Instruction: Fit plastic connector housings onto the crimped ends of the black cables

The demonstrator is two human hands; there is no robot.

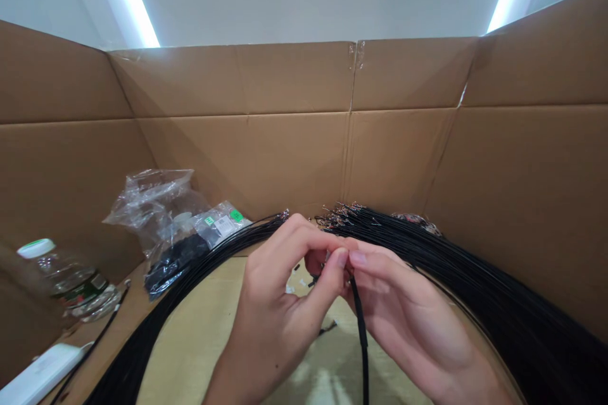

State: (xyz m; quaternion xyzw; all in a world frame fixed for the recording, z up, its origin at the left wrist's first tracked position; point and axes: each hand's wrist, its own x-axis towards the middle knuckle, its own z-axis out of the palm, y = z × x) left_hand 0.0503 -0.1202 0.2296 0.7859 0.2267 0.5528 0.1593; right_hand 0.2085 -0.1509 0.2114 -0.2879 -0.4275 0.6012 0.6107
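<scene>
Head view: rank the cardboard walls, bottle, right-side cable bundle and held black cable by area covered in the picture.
Largest to smallest, as they look:
1. cardboard walls
2. right-side cable bundle
3. bottle
4. held black cable, visible part only; fingers hide its end

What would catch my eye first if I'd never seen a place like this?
Probably the left hand and right hand, front and centre, their fingertips meeting at the upper end of a black cable. Next, the dark wire bundles sweeping down either side: a left bundle and a thicker right bundle. Far left, a clear plastic bottle stands out against the brown cardboard.
</scene>
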